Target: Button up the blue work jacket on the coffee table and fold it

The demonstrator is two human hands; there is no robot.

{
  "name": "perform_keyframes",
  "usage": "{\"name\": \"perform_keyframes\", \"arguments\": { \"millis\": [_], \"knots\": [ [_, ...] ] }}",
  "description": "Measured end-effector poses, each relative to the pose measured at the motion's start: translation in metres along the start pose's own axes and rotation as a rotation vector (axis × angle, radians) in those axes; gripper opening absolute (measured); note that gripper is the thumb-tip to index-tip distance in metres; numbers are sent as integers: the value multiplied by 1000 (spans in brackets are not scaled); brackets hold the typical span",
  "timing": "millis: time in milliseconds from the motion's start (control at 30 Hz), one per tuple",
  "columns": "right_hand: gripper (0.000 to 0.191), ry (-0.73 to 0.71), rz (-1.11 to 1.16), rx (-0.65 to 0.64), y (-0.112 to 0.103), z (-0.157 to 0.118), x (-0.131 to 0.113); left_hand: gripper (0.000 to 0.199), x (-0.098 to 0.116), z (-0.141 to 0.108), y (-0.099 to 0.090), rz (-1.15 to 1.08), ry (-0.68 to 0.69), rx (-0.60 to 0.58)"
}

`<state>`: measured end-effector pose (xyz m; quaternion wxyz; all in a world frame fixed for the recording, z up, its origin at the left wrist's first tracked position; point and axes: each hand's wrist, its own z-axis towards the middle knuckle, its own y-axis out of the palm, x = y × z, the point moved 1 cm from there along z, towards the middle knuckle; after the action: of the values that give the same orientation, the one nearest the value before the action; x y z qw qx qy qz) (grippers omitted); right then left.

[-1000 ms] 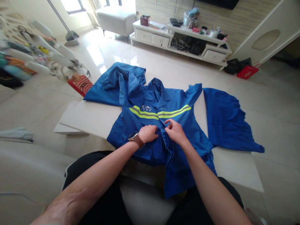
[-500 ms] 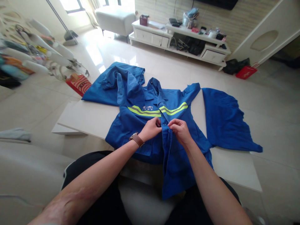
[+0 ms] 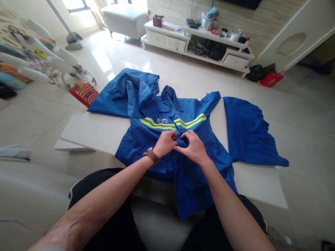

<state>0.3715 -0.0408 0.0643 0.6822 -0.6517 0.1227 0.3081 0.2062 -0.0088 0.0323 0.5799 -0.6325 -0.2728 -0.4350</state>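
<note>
A blue work jacket [image 3: 146,137] with yellow and grey reflective stripes lies front up across a white board-like table [image 3: 102,134], collar pointing away from me. At the middle of its front, just below the stripe, my left hand [image 3: 166,141] pinches one side of the front opening. Close against it, my right hand [image 3: 193,146] grips the other side, thumb and forefinger curled round the fabric. Cloth is bunched between the fingertips; the button there is hidden. Below my hands the front edges hang loose over the table's near side.
Folded blue cloth [image 3: 251,136] lies on the table's right end, and another blue garment [image 3: 110,101] on the left. Beyond stand a white TV cabinet [image 3: 167,40], a red bag [image 3: 271,79] and a striped paper bag [image 3: 86,94]. A white-armed rack [image 3: 52,57] is at left.
My right hand has shifted slightly left and turned, its thumb now under the front edge and the cloth bunched. The button visible before is covered. My left hand keeps its pinch.
</note>
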Motion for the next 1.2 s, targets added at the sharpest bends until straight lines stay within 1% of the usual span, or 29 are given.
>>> {"name": "perform_keyframes", "arguments": {
  "millis": [67, 133, 233, 333, 400, 467, 600, 700, 767, 833, 933, 1033, 1100, 1200],
  "knots": [
    [34, 1, -75, -35, 3, -1, 1, 15, -1, 0, 0, -19, 10, -40],
    [27, 4, -125, -50, 6, -2, 3, 12, -2, 0, -1, -37, 25, -76],
    [17, -10, -170, -23, 9, -2, 5, 10, -3, 0, -2, 1, 51, -79],
    [19, -54, -207, -28, 8, -1, 6, 11, -3, 1, -4, 71, 72, -63],
    [23, -50, -180, -50, 5, 0, 8, 12, -1, 2, -5, 94, 83, -68],
    [23, -6, -92, -63, 3, 1, 13, 11, 1, 4, -7, 109, 110, -83],
    [19, 153, 102, -30, 8, 4, 23, 12, 5, 5, -11, 209, 215, -113],
    [18, 235, 118, 7, 15, 5, 24, 14, 6, 4, -13, 295, 270, -136],
    [19, 253, 91, 37, 19, 5, 22, 14, 5, 3, -13, 325, 271, -148],
    [23, 272, 61, 101, 20, 7, 21, 14, 5, 1, -13, 327, 262, -175],
    [30, 300, 19, 189, 17, 12, 21, 16, 8, -4, -13, 316, 278, -268],
    [28, 276, 1, 182, 13, 18, 22, 17, 11, -9, -14, 323, 274, -351],
    [28, 258, 2, 185, 10, 19, 21, 17, 8, -11, -13, 319, 229, -379],
    [31, 258, 34, 206, 8, 19, 20, 17, -2, -12, -8, 259, 136, -402]
  ]
}}
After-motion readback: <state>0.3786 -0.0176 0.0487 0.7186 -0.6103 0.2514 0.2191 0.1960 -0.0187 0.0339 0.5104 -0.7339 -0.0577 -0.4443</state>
